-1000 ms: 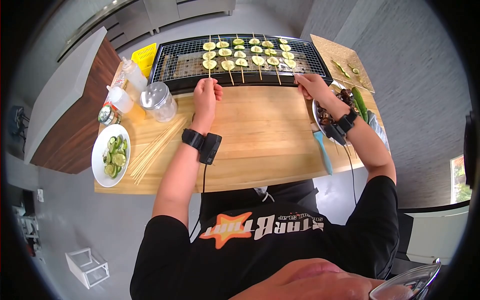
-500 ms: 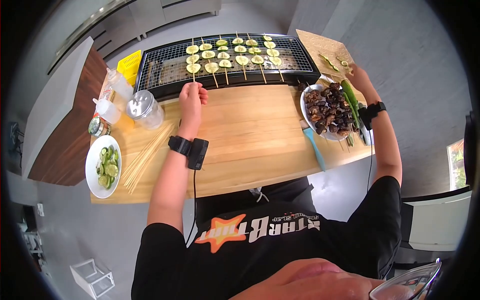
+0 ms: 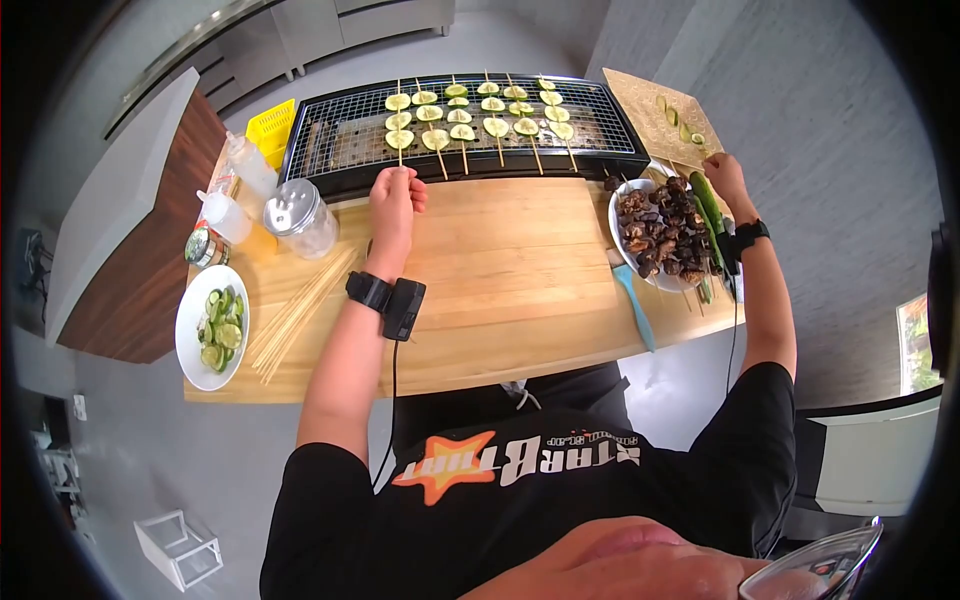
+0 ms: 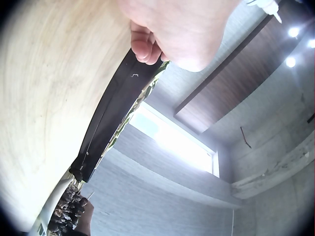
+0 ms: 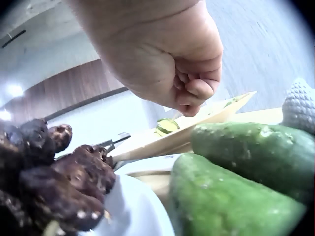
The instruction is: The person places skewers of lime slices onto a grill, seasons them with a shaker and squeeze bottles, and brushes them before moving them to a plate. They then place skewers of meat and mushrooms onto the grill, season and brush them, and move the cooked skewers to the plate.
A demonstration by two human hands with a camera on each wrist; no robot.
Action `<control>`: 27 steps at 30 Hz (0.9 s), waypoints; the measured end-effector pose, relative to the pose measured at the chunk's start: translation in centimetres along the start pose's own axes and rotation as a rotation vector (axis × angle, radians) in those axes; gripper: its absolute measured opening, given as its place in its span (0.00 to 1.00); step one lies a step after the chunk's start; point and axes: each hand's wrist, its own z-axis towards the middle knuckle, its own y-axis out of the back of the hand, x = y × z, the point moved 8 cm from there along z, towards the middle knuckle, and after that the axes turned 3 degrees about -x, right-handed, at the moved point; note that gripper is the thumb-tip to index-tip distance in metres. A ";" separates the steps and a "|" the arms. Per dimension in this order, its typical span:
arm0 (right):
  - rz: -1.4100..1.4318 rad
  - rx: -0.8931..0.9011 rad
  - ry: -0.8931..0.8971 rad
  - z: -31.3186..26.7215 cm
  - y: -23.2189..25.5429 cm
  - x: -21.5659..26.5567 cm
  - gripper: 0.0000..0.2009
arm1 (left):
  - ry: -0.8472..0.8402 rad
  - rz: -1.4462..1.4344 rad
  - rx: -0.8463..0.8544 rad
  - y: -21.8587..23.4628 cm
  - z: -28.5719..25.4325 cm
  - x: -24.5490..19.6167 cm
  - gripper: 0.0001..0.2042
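Observation:
On the grill [image 3: 335, 165] lie several skewers of pale cucumber slices [image 3: 497, 127]. My left hand [image 3: 393, 205] pinches the near stick end of the leftmost skewer [image 3: 400, 140] at the grill's front edge. At the far right my right hand [image 3: 727, 178] is by the near corner of a tan board [image 3: 640, 95], fingers curled at the end of another cucumber skewer [image 3: 685, 131] lying along that board. In the right wrist view, the curled fingers hide the stick, and one cucumber slice [image 5: 167, 126] shows just beyond them.
A white plate [image 3: 617, 222] of dark browned skewers and whole cucumbers [image 3: 706, 205] sit below my right hand. A blue-handled brush [image 3: 635, 305] lies nearby. On the left are squeeze bottles [image 3: 228, 215], a lidded jar [image 3: 302, 220], bare sticks [image 3: 305, 310] and a bowl of slices [image 3: 185, 330].
My right hand has let go of the rightmost grill skewer and moved right to the tan board, where the skewer has shifted. The left hand stays at the leftmost skewer.

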 end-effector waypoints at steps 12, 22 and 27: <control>0.343 0.316 0.076 -4.6 0.5 20.7 0.10 | -0.004 0.001 -0.002 0.0 0.0 -0.1 0.11; 0.438 0.453 0.033 -5.7 -2.8 23.1 0.20 | -0.005 -0.004 -0.008 0.0 0.0 -0.1 0.10; 0.430 0.552 0.045 -6.3 -3.9 23.6 0.17 | -0.013 -0.022 -0.035 0.0 -0.1 -0.2 0.09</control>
